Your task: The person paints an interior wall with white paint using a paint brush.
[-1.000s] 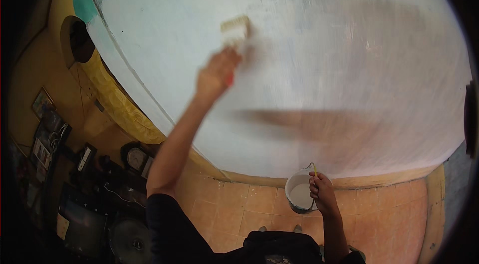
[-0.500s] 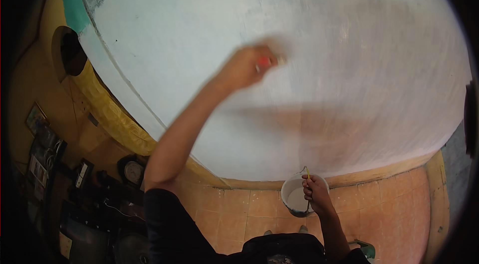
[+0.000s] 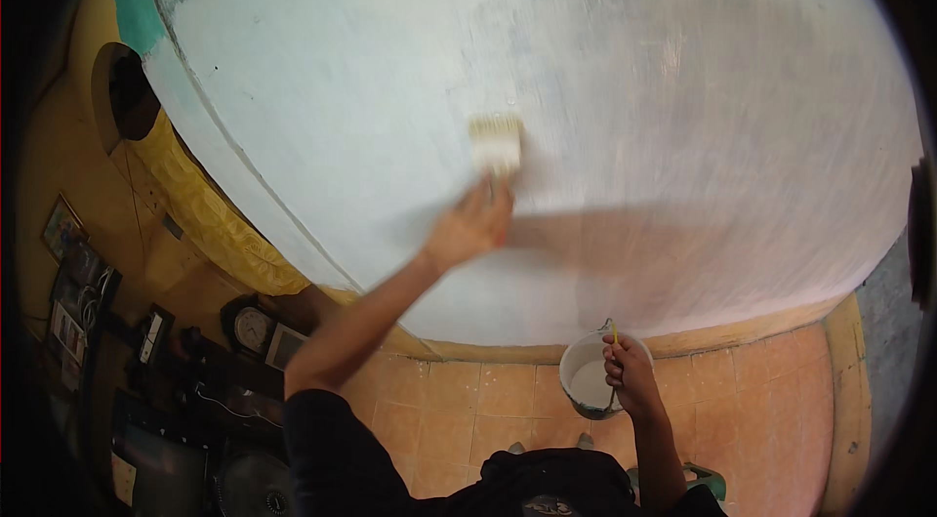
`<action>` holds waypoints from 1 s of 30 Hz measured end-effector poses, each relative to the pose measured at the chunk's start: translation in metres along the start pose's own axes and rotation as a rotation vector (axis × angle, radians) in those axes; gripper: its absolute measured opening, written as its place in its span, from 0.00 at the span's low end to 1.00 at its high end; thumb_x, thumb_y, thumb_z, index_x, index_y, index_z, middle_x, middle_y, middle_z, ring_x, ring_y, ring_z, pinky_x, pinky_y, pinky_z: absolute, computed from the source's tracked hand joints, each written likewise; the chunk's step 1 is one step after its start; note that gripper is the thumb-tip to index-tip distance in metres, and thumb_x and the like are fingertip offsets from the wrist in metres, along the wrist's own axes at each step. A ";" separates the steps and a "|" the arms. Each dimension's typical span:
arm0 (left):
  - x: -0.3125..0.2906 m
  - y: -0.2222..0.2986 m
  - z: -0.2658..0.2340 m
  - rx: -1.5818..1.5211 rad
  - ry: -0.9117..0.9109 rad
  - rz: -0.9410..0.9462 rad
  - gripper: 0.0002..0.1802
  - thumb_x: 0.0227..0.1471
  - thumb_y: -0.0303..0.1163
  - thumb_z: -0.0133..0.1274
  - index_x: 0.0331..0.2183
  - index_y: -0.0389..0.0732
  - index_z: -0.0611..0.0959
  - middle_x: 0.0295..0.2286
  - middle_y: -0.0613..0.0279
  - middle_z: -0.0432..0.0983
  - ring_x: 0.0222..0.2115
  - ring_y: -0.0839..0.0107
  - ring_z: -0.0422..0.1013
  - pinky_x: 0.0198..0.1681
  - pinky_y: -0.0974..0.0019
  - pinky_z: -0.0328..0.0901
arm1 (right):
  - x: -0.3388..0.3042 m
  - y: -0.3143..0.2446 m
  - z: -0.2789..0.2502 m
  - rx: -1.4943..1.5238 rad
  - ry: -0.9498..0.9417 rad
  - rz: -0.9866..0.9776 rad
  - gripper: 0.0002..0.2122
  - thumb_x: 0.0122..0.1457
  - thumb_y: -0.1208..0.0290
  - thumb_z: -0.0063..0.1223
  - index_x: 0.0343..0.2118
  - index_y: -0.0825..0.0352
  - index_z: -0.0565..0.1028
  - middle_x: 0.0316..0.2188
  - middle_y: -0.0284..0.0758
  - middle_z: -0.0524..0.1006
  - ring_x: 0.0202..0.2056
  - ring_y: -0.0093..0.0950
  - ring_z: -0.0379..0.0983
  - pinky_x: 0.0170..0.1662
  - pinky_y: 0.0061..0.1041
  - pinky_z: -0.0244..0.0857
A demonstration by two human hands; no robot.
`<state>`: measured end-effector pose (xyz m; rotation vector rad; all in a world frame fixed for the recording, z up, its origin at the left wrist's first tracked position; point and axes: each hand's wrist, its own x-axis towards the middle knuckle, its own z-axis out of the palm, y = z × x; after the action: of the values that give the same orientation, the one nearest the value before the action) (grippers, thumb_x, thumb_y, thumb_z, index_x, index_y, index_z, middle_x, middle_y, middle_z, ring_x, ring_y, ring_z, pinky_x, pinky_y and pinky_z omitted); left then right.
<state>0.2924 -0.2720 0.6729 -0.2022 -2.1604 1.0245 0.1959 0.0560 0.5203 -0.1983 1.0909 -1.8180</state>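
Observation:
My left hand is closed around the handle of a wide flat paintbrush. The pale bristles point up, at or very near the white-painted wall; whether they touch it I cannot tell. Low on the right, my right hand grips the wire handle of a bucket, just by its yellow grip. Whitish paint lies inside the bucket, which hangs or stands in front of the wall's foot. On the wall, the patch to the right of the brush looks greyer and streaked.
Orange floor tiles with small white spots run along the wall. To the left are a yellow cloth, a round clock, a fan and dark equipment with cables. A green object lies by my right arm.
My left hand has come down and slightly left along the wall, and the brush now points upward in plain sight. My right hand and the bucket have shifted slightly right in view.

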 end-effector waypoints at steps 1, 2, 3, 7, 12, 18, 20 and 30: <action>-0.027 0.027 0.008 -0.082 -0.009 -0.001 0.21 0.42 0.27 0.56 0.43 0.35 0.78 0.47 0.52 0.71 0.43 0.55 0.72 0.37 0.65 0.74 | -0.003 -0.004 0.002 -0.018 0.005 -0.008 0.11 0.64 0.72 0.39 0.47 0.66 0.66 0.27 0.26 0.67 0.19 0.12 0.55 0.19 0.11 0.48; -0.050 0.054 0.015 -0.169 -0.015 -0.002 0.20 0.42 0.28 0.56 0.42 0.35 0.79 0.46 0.53 0.70 0.44 0.55 0.71 0.37 0.65 0.74 | -0.006 -0.006 0.002 -0.021 0.004 -0.006 0.11 0.64 0.72 0.39 0.47 0.66 0.66 0.27 0.26 0.67 0.19 0.12 0.55 0.19 0.11 0.48; -0.073 0.081 0.031 -0.243 -0.094 0.001 0.18 0.42 0.28 0.56 0.39 0.37 0.79 0.45 0.54 0.71 0.44 0.57 0.70 0.35 0.66 0.74 | 0.002 -0.006 -0.002 -0.013 0.011 0.011 0.11 0.64 0.72 0.39 0.48 0.67 0.66 0.27 0.26 0.67 0.19 0.12 0.55 0.19 0.11 0.48; -0.098 0.139 0.026 -0.754 -0.667 -0.203 0.08 0.48 0.30 0.53 0.35 0.44 0.78 0.43 0.66 0.71 0.42 0.68 0.69 0.30 0.65 0.72 | -0.007 -0.014 0.002 -0.007 0.030 -0.009 0.12 0.64 0.72 0.39 0.48 0.69 0.66 0.27 0.27 0.68 0.19 0.12 0.55 0.19 0.11 0.48; -0.046 0.113 -0.043 -1.185 -0.528 -0.600 0.09 0.53 0.35 0.55 0.30 0.39 0.82 0.30 0.59 0.77 0.28 0.60 0.74 0.28 0.63 0.68 | -0.007 -0.025 0.011 -0.066 -0.032 -0.019 0.13 0.65 0.68 0.39 0.49 0.69 0.67 0.27 0.26 0.68 0.19 0.12 0.55 0.18 0.10 0.46; -0.005 0.103 -0.081 -1.399 -0.191 -1.039 0.10 0.53 0.29 0.56 0.24 0.32 0.81 0.20 0.60 0.77 0.22 0.78 0.72 0.25 0.72 0.65 | -0.009 -0.041 0.037 -0.126 -0.046 0.006 0.15 0.65 0.64 0.40 0.49 0.69 0.68 0.26 0.26 0.67 0.18 0.11 0.53 0.18 0.10 0.45; 0.002 0.110 -0.082 -1.445 -0.225 -1.189 0.12 0.54 0.30 0.56 0.23 0.32 0.80 0.17 0.63 0.75 0.18 0.78 0.71 0.22 0.73 0.64 | -0.010 -0.048 0.045 -0.127 -0.151 0.029 0.16 0.65 0.63 0.40 0.49 0.68 0.69 0.26 0.26 0.67 0.18 0.11 0.53 0.18 0.10 0.45; 0.018 0.164 -0.061 -1.343 -0.389 -0.837 0.09 0.48 0.27 0.57 0.21 0.32 0.78 0.16 0.52 0.72 0.15 0.61 0.68 0.20 0.65 0.62 | -0.018 -0.065 0.061 -0.111 -0.274 0.016 0.18 0.66 0.63 0.34 0.48 0.71 0.70 0.28 0.26 0.69 0.19 0.13 0.52 0.17 0.11 0.43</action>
<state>0.2945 -0.1173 0.5891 0.3105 -2.5284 -0.9820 0.1967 0.0430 0.6100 -0.4887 0.9945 -1.6601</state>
